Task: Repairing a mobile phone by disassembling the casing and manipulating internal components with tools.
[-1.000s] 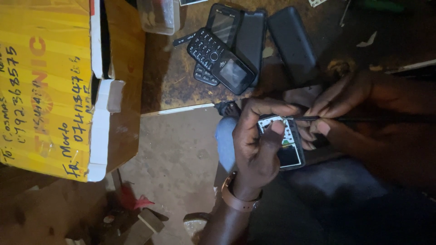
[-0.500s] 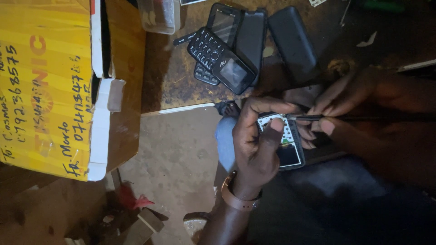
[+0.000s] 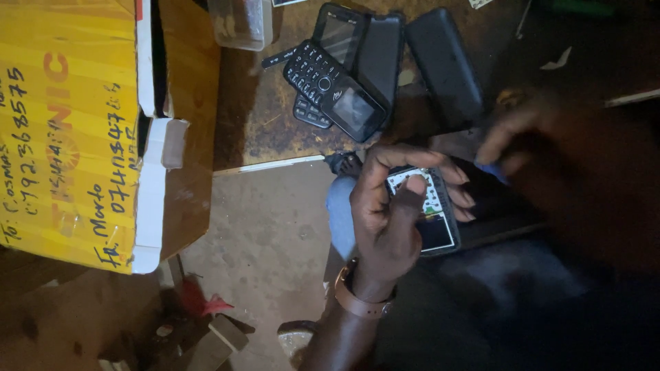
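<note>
Holding an opened phone (image 3: 427,216), left hand (image 3: 388,220).

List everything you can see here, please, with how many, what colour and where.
opened phone: one, white and green board showing, held in the middle
keypad phones: a pile of several, black, on the brown table top
back cover: one, black, right of the pile
cardboard box: one, yellow, at left
clear plastic tub: one, top edge
red scrap: one, on the floor below
wristband: one, brown, on the left wrist
left hand: grip around the opened phone
right hand: blurred, above the phone's right side
</note>
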